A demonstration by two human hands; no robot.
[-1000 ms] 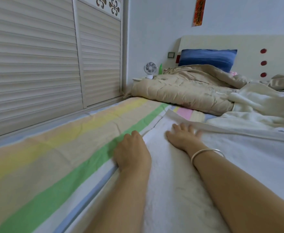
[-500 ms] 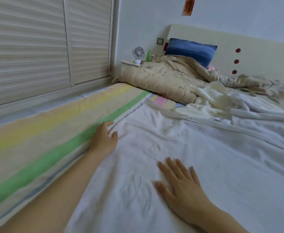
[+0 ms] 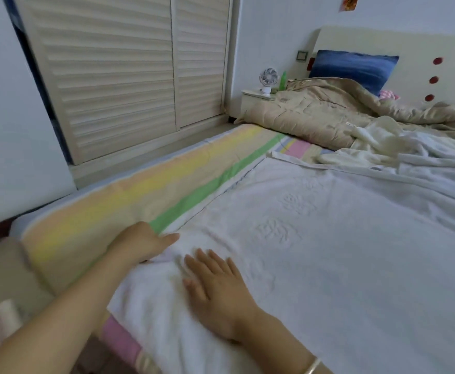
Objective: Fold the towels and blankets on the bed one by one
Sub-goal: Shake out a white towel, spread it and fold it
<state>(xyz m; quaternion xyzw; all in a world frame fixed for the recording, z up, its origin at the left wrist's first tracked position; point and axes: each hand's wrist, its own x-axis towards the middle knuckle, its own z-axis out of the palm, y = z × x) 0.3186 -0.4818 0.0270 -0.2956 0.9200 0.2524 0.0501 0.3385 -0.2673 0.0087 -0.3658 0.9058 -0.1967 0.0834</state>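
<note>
The white towel (image 3: 328,252) lies spread flat on the bed, covering the view from centre out to 3 and 5 o'clock. Its surface is looped terry with embossed floral motifs near the centre. Its left edge runs straight from 7 o'clock toward 12 o'clock, along the green stripe of the striped bedsheet (image 3: 113,211). The sheet is a smooth woven fabric in peach, yellow, green and pink bands.

The left hand (image 3: 140,244) sits at 8 o'clock on the towel's left edge, where the cloth bunches into soft wrinkles. Its thumb lies extended on the terry. The remaining fingers are hidden behind the back of the hand, so whether they grasp the edge cannot be determined.

The right hand (image 3: 215,290) lies palm down on the towel at 6 o'clock, just beside the left hand. Its fingers (image 3: 207,259) are released, straight and slightly spread, pressing on the cloth. A thin metal bracelet (image 3: 311,367) circles the wrist.

At 2 o'clock a crumpled white blanket (image 3: 409,149) lies in loose folds, touching the towel's far edge. Beyond it, at 1 o'clock, is a puffy beige quilt (image 3: 315,114) with stitched channels, then a blue pillow (image 3: 355,66) against the headboard (image 3: 409,41).

Slatted wardrobe doors (image 3: 126,71) fill 10 to 12 o'clock. A small round fan (image 3: 268,78) stands on the nightstand (image 3: 253,97).
</note>
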